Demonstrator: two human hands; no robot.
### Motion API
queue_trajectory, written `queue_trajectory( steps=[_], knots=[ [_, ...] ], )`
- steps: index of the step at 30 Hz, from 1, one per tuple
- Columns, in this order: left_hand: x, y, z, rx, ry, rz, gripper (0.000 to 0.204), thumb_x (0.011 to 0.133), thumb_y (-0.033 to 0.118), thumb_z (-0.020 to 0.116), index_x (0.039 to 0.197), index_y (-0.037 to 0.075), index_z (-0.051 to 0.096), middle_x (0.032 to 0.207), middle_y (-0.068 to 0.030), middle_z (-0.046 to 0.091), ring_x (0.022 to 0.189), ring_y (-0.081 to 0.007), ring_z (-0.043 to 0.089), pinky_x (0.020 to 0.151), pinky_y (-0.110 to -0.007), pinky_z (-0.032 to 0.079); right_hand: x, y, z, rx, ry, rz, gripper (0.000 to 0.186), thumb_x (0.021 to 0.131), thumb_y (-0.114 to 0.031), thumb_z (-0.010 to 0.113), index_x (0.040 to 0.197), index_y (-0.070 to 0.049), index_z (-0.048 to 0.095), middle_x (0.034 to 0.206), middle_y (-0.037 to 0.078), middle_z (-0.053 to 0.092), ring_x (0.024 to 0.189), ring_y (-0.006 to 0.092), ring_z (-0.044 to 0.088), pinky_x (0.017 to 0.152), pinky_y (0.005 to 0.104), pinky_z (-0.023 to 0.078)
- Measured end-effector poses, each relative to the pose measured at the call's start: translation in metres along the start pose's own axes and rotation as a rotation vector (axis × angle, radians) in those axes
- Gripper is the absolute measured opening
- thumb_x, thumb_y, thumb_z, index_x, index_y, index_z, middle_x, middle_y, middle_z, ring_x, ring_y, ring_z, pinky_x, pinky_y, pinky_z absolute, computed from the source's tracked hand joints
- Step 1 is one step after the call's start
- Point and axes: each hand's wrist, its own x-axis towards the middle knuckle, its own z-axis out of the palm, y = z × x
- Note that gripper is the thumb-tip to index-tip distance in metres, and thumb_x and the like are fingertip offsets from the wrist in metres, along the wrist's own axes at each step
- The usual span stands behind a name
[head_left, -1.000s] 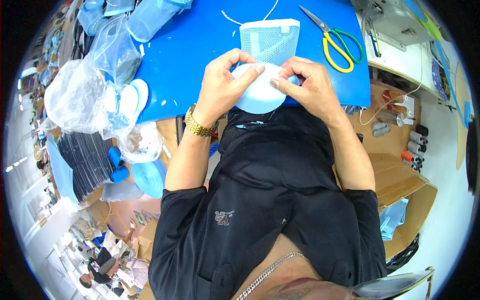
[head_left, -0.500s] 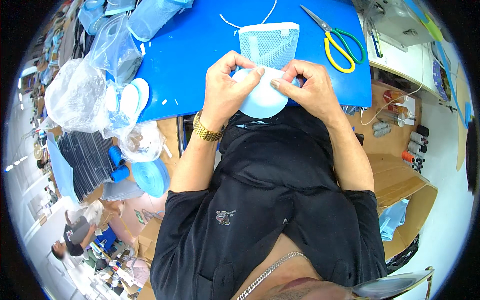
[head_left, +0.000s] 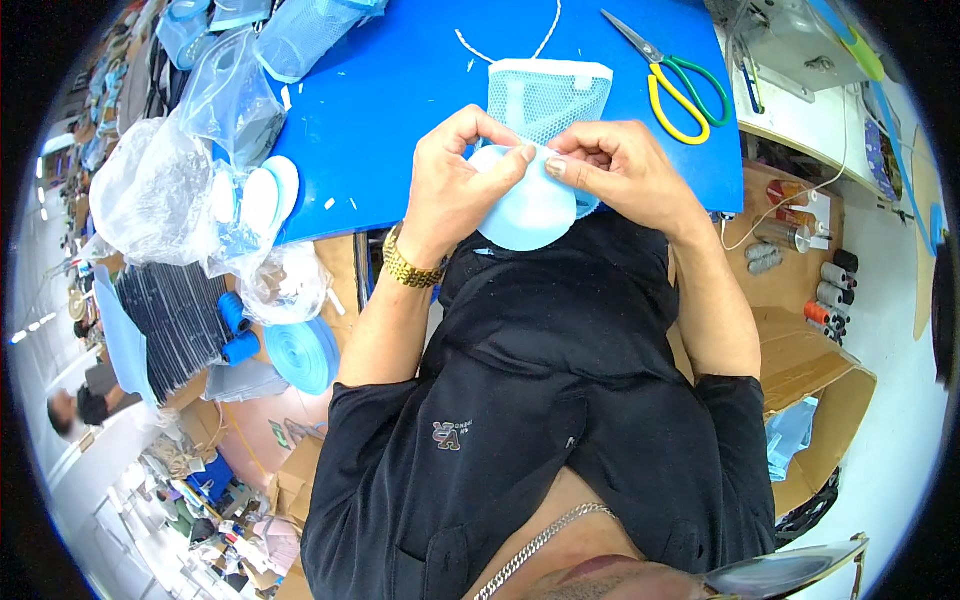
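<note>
In the head view, the person sits at a blue table [head_left: 400, 100] and looks down at both hands. The left hand [head_left: 455, 180] and the right hand [head_left: 620, 170] come together over a light blue round piece [head_left: 525, 215]. Both hands pinch it at its top edge, with the fingertips closed tight on it. The thumbs nearly meet in the middle. The round piece sits at the near edge of the table, just above the person's black shirt [head_left: 540, 400].

A blue mesh bag [head_left: 545, 95] with a white rim lies flat on the table, right behind the round piece and touching it. A thin white cord [head_left: 500, 50] runs from the top of the bag.

The left wrist wears a gold watch [head_left: 405, 265].

Scissors with yellow and green handles [head_left: 680, 85] lie on the table to the right of the bag, apart from the hands.

To the left lie clear plastic bags [head_left: 150, 190]. White and light blue round pieces [head_left: 260, 195] stick out of one. A roll of light blue tape [head_left: 300, 355] sits lower down on the left. Some spools [head_left: 830, 290] stand on the right side.
</note>
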Motion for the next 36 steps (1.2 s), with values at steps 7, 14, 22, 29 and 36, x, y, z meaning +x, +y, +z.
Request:
queue_trajectory(
  steps=[7, 14, 22, 29, 36],
  knots=[
    [0.000, 0.004, -0.003, 0.050, -0.090, 0.001, 0.016, 0.078, 0.008, 0.075, 0.084, 0.002, 0.061, 0.087, -0.0046, 0.065, 0.079, -0.0091, 0.060, 0.071, -0.022, 0.049, 0.002, -0.006, -0.005, -0.224, -0.045, -0.030, 0.025, 0.085, -0.022, 0.068, 0.078, 0.001, 0.065, 0.055, 0.003, 0.048, 0.052, 0.0066, 0.040, 0.046, 0.0263, 0.033],
    [0.010, 0.014, -0.006, -0.128, 0.020, -0.073, 0.021, 0.080, 0.008, 0.070, 0.098, 0.000, 0.062, 0.085, -0.0027, 0.064, 0.081, -0.0079, 0.060, 0.071, -0.022, 0.048, 0.001, -0.008, 0.002, -0.167, 0.044, -0.046, 0.024, 0.084, -0.022, 0.068, 0.077, 0.000, 0.066, 0.054, 0.002, 0.049, 0.051, 0.0064, 0.041, 0.045, 0.0254, 0.032],
    [0.031, 0.033, -0.033, 0.069, -0.152, 0.097, 0.017, 0.083, 0.006, 0.069, 0.098, 0.001, 0.064, 0.088, -0.0014, 0.064, 0.080, -0.0055, 0.057, 0.070, -0.019, 0.046, 0.007, -0.023, 0.000, -0.080, 0.099, -0.110, 0.022, 0.084, -0.020, 0.069, 0.078, 0.001, 0.068, 0.058, -0.002, 0.055, 0.053, 0.0034, 0.043, 0.046, 0.0227, 0.033],
    [0.070, 0.077, -0.062, -0.086, -0.286, 0.056, 0.021, 0.086, 0.006, 0.067, 0.105, 0.001, 0.063, 0.087, -0.0011, 0.064, 0.079, -0.0063, 0.060, 0.071, -0.019, 0.049, 0.027, -0.057, -0.005, -0.040, 0.172, -0.210, 0.023, 0.086, -0.022, 0.069, 0.083, 0.001, 0.067, 0.064, -0.002, 0.059, 0.058, 0.0020, 0.047, 0.049, 0.0209, 0.035],
    [0.148, 0.079, -0.067, -0.036, -0.422, -0.004, 0.019, 0.088, 0.009, 0.063, 0.106, 0.002, 0.062, 0.094, -0.0013, 0.064, 0.083, -0.0058, 0.060, 0.074, -0.021, 0.050, 0.072, -0.053, -0.026, 0.116, 0.260, -0.205, 0.018, 0.087, -0.017, 0.068, 0.087, 0.001, 0.068, 0.073, 0.000, 0.065, 0.064, 0.0025, 0.053, 0.056, 0.0189, 0.042]
  ],
)
